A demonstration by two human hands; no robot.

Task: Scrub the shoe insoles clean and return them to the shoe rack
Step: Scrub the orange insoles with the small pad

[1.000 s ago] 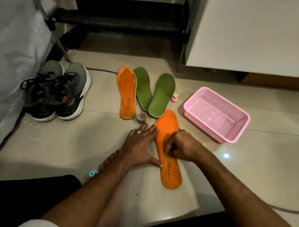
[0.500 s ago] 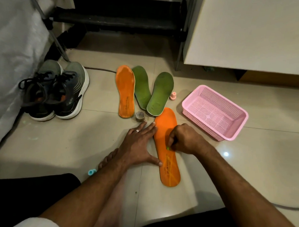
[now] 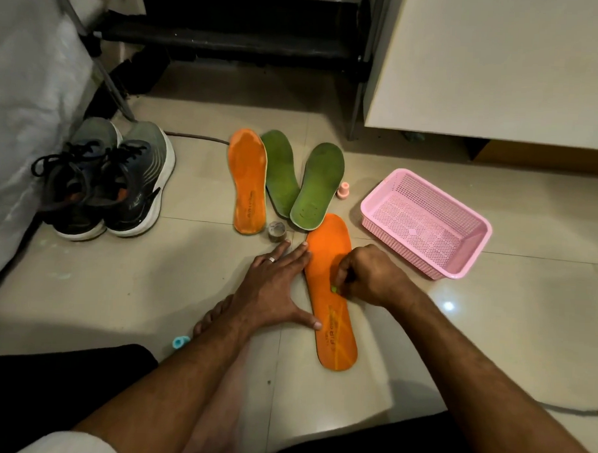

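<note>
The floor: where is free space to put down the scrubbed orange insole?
Bare tiles lie between the sneakers and the left hand, and nearer than the pink basket, right of the right hand. The orange insole, green insoles and small caps crowd the middle.

**A home floor, by a bed and a low rack**

A domestic room is indicated. Glossy beige floor tiles (image 3: 192, 273) are seen underfoot, and a white bedsheet (image 3: 25, 104) is draped down at the left. A low black rack (image 3: 230, 42) is set against the far wall. Worn sneakers (image 3: 107, 180), loose insoles (image 3: 246, 183) and a pink plastic basket (image 3: 424, 225) are laid out on the floor.
</note>
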